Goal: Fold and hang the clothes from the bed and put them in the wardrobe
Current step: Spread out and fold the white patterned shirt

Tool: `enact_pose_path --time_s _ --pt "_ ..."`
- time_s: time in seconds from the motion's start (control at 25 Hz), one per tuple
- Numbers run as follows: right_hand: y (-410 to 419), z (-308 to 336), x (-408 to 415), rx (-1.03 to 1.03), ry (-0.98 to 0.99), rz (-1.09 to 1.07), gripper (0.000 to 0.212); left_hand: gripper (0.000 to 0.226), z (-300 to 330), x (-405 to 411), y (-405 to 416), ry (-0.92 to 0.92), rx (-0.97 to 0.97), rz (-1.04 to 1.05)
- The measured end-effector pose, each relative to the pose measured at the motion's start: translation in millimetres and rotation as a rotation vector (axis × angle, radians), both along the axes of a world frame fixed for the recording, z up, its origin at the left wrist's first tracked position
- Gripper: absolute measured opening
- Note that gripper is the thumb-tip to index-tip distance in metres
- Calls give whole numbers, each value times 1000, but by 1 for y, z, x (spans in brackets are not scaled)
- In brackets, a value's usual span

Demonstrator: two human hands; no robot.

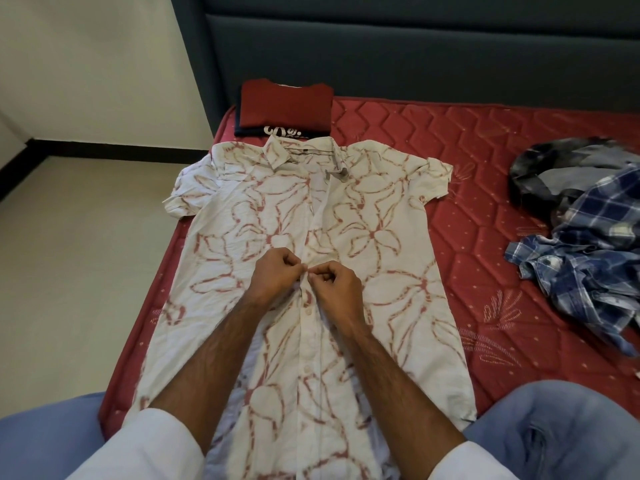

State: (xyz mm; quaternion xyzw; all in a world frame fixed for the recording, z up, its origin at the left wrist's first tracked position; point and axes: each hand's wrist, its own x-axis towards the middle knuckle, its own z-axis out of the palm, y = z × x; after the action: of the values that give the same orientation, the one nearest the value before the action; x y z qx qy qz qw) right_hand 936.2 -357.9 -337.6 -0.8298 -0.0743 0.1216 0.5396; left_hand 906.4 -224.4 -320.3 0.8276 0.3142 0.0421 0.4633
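A white short-sleeved shirt with a red flower print (377,244) lies spread flat, front up, on the red mattress (485,188), collar toward the headboard. My left hand (277,273) and my right hand (334,284) meet at the button placket in the middle of the shirt. Both pinch the placket's edges at one button, fingers curled. Several buttons below my hands look closed. Behind the collar a folded red garment (285,107) sits on top of a folded dark one with white print (287,133).
A heap of unfolded clothes, blue plaid (585,261) and dark grey (557,168), lies at the right side of the mattress. The dark padded headboard (415,46) stands behind. Pale floor (76,254) runs along the bed's left edge. My blue-trousered knees flank the shirt's hem.
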Motion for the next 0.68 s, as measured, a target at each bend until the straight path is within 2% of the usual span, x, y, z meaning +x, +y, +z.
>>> enact_pose_path --time_s 0.12,0.36,0.48,0.64,0.68 --pt "-3 1 2 -20 -14 18 5 5 -1 -2 -3 -11 29 11" --pt "-2 2 2 -27 3 23 4 23 -5 -6 -13 -71 -42 104" --pt "-2 6 2 -41 3 13 6 25 -6 -5 -9 -55 -132 99" --pt "2 8 2 -156 -39 5 9 30 -6 -1 2 -63 -376 134" --pt "3 8 1 -184 -58 16 10 30 -5 -1 1 -64 -373 129"
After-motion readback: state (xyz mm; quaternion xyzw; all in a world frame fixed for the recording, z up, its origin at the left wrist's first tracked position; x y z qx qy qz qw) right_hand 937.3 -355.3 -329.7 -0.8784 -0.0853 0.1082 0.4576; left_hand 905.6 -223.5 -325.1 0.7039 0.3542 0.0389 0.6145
